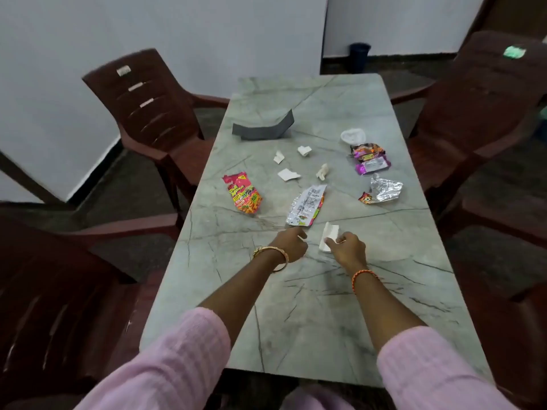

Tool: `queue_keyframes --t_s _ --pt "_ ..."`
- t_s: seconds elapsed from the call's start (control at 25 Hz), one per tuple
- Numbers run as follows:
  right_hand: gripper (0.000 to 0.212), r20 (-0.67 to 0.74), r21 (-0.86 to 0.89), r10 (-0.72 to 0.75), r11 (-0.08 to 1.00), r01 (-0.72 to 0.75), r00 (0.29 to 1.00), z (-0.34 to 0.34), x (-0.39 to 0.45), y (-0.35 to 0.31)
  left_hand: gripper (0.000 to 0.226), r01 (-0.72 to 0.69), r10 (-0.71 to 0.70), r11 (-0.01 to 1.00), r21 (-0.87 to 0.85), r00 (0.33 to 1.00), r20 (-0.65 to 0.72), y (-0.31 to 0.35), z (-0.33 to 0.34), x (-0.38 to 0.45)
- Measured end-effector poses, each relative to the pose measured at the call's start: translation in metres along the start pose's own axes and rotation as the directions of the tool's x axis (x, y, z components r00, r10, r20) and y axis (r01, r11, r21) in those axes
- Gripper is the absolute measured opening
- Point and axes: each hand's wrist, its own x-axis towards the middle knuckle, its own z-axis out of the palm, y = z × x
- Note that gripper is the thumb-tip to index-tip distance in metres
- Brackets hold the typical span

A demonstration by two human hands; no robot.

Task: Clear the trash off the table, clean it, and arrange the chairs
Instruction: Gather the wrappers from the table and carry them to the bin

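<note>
Right hand (347, 250) pinches a white paper scrap (329, 236) mid-tabletop (296, 321); left hand (291, 244), fingers curled, grips the silver wrapper's (306, 207) near end.

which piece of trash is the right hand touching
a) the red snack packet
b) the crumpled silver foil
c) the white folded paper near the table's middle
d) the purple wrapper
c: the right hand has its fingers on the white folded paper, while the red snack packet, purple wrapper and crumpled silver foil lie untouched farther up the table.
</note>
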Motion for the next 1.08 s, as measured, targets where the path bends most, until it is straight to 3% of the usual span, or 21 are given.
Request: queue_keyframes --t_s 0.12,0.32,0.44,0.52,0.6,0.64,0.76,0.88,0.96,1.08 --pt "0.061 -0.069 -0.245 0.03 0.968 -0.046 0.997 0.014 0.02 -0.01 0.032 0.078 -0.094 0.983 -0.165 0.991 -0.094 0.007 0.009 0.022" --pt "0.049 0.008 -0.349 -0.075 0.934 0.073 0.997 0.03 0.041 -0.003 0.03 0.186 -0.251 0.901 -0.391 0.96 -0.122 0.014 0.026 0.051" --pt "0.032 0.048 -0.126 -0.113 0.985 0.119 0.992 0.027 0.046 -0.008 0.042 0.283 -0.33 0.841 -0.46 0.944 -0.023 0.021 0.031 0.066" --pt "0.02 0.23 0.109 -0.211 0.976 0.191 0.95 0.026 0.044 -0.016 0.05 0.35 -0.389 0.755 -0.555 0.92 0.05 0.022 0.029 0.073" --pt "0.02 0.42 0.233 -0.32 0.942 0.24 0.849 0.029 0.044 -0.028 0.043 0.334 -0.468 0.629 -0.702 0.884 0.002 0.016 0.019 0.081" --pt "0.018 0.432 0.255 -0.321 0.94 0.227 0.843 0.031 0.048 -0.033 0.039 0.312 -0.523 0.576 -0.756 0.851 -0.047 0.009 0.01 0.083" --pt "0.009 0.281 0.179 -0.267 0.958 0.223 0.922 0.037 0.063 -0.039 0.035 0.246 -0.658 0.427 -0.87 0.744 -0.113 -0.024 -0.021 0.078" --pt "0.026 0.442 -0.087 -0.355 0.897 0.434 0.823 0.06 0.054 -0.029 0.038 0.305 -0.736 0.377 -0.875 0.672 -0.083 -0.061 -0.041 0.07" --pt "0.025 0.433 -0.219 -0.45 0.788 0.576 0.781 0.083 0.028 -0.02 0.049 0.372 -0.744 0.375 -0.849 0.667 -0.036 -0.074 -0.042 0.064" --pt "0.024 0.184 -0.132 -0.491 0.846 0.516 0.852 0.103 0.003 -0.018 0.046 0.471 -0.694 0.425 -0.773 0.718 0.055 -0.081 -0.031 0.065"
